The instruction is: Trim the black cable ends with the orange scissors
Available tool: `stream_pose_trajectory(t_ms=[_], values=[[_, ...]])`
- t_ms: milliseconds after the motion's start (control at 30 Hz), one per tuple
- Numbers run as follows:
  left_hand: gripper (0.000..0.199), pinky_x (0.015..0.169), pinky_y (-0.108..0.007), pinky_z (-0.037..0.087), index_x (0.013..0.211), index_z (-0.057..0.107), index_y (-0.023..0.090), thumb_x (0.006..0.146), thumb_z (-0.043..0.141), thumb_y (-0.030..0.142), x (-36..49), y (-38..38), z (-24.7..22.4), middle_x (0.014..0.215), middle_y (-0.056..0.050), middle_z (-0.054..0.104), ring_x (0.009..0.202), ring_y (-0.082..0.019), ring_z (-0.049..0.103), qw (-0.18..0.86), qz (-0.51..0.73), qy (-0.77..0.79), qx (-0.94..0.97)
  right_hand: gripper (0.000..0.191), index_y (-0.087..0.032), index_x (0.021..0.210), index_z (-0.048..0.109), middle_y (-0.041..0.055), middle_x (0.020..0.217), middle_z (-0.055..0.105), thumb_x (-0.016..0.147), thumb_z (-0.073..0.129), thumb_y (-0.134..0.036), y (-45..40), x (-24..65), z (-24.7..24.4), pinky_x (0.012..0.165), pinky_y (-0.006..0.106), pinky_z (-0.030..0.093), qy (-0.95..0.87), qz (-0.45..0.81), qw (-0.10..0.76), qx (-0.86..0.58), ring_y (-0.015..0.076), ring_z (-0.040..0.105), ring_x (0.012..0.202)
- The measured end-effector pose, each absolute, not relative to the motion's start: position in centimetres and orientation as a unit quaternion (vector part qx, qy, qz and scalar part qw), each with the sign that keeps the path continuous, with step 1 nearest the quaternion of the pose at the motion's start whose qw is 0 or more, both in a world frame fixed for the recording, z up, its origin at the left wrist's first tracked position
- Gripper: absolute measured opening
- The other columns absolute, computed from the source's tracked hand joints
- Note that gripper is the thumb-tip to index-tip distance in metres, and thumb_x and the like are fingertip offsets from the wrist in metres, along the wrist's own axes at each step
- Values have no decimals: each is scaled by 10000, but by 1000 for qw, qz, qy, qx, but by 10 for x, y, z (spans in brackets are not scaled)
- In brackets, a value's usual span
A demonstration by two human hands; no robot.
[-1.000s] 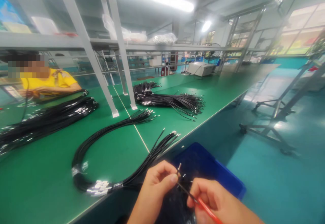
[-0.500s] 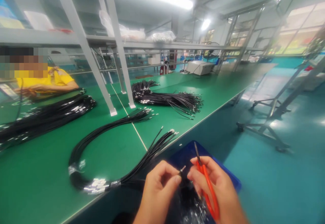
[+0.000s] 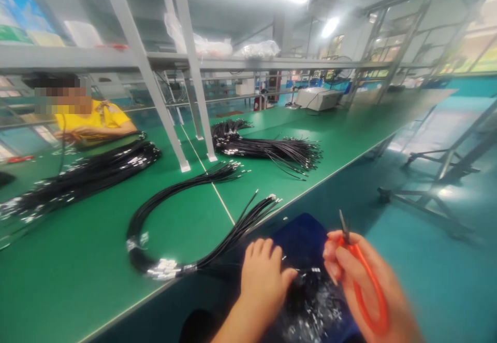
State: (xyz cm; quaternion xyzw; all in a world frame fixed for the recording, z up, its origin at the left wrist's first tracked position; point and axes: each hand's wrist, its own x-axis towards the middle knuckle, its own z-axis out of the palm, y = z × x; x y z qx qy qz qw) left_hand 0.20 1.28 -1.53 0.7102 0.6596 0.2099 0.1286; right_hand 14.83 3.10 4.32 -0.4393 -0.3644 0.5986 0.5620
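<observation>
My right hand (image 3: 373, 275) is wrapped around scissors (image 3: 375, 309) with orange handles, their dark, narrow blades pointing up. To its left, my left hand (image 3: 264, 275) is back-up at the table's front edge, fingers stretched forward and thumb apart. A thin black cable end with a white tag (image 3: 314, 270) shows just past that thumb; I see no grip on it. Below both hands is a blue bin (image 3: 306, 226) holding dark and shiny clear pieces, too blurred to name. A curved bundle of black cables (image 3: 142, 213) with white labels lies on the green table beyond my left hand.
More black cable bundles lie on the green table (image 3: 97, 281), one at the back (image 3: 267, 148) and one at left (image 3: 97, 172). A person in yellow (image 3: 112, 120) sits across it. Shelf posts (image 3: 196, 84) rise from the table; a wheeled metal stand (image 3: 430, 193) is at right.
My left hand has come off its pinch on a cable end, turned back-up and spread its fingers. My right hand has moved right with the scissors. The whole view has shifted slightly.
</observation>
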Motion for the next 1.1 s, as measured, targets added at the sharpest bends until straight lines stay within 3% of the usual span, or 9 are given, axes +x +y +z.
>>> stream_pose_trajectory(t_ms=[67, 167, 267, 333, 467, 567, 700, 867, 1100], values=[[195, 769, -516, 418, 815, 734, 121, 703, 708, 279, -6, 10, -27, 872, -204, 701, 878, -404, 611, 115, 174, 691, 692, 360, -234, 846, 614, -31, 640, 614, 596, 813, -400, 34, 152, 42, 498, 215, 374, -370, 596, 559, -442, 111, 465, 537], [161, 627, -384, 438, 564, 674, 190, 586, 774, 315, -23, 2, -31, 609, -89, 658, 647, -300, 616, 120, 153, 696, 691, 362, -238, 848, 610, -34, 645, 609, 602, 807, -416, 35, 154, 39, 495, 221, 368, -386, 601, 544, -440, 112, 462, 534], [55, 680, -348, 414, 732, 674, 209, 741, 633, 244, -43, 1, -21, 789, -82, 663, 780, -271, 592, 76, 158, 732, 658, 352, -238, 849, 605, -37, 653, 607, 615, 800, -415, 36, 153, 36, 503, 227, 367, -397, 613, 521, -440, 109, 457, 532], [156, 735, -382, 391, 877, 646, 177, 819, 504, 150, -56, 6, -12, 903, -120, 633, 869, -288, 552, 32, 161, 774, 611, 360, -234, 850, 603, -36, 654, 608, 613, 797, -424, 36, 150, 36, 501, 232, 367, -386, 619, 521, -443, 111, 458, 534], [155, 711, -371, 380, 743, 586, 196, 819, 478, 115, -79, 16, -4, 832, -85, 600, 847, -285, 537, 14, 170, 808, 565, 394, -227, 844, 591, -32, 652, 615, 597, 793, -458, 36, 145, 32, 495, 243, 369, -357, 631, 533, -437, 121, 472, 536], [176, 661, -346, 388, 653, 516, 218, 811, 486, 147, -91, 18, -1, 731, -45, 582, 766, -264, 563, 39, 203, 812, 545, 361, -231, 860, 574, -48, 623, 601, 640, 769, -440, 35, 142, 23, 516, 252, 372, -357, 623, 546, -432, 121, 479, 532], [79, 585, -291, 437, 753, 517, 214, 803, 474, 171, -91, 22, 14, 628, -1, 607, 606, -203, 603, 132, 276, 779, 547, 284, -227, 900, 549, -73, 536, 554, 724, 718, -372, 35, 137, 14, 525, 250, 363, -348, 607, 561, -442, 118, 479, 510], [173, 707, -274, 487, 954, 578, 215, 784, 544, 205, -45, 22, 44, 815, -15, 669, 793, -197, 637, 284, 405, 612, 617, 264, -207, 896, 557, -71, 578, 544, 715, 707, -327, 34, 128, 21, 508, 229, 376, -316, 615, 589, -418, 105, 466, 523], [162, 621, -236, 461, 839, 675, 220, 848, 518, 179, -6, 9, 41, 800, -30, 638, 708, -173, 621, 228, 448, 544, 672, 329, -200, 855, 586, -40, 659, 639, 586, 772, -232, 20, 115, 27, 477, 217, 424, -288, 601, 608, -431, 96, 534, 481]])
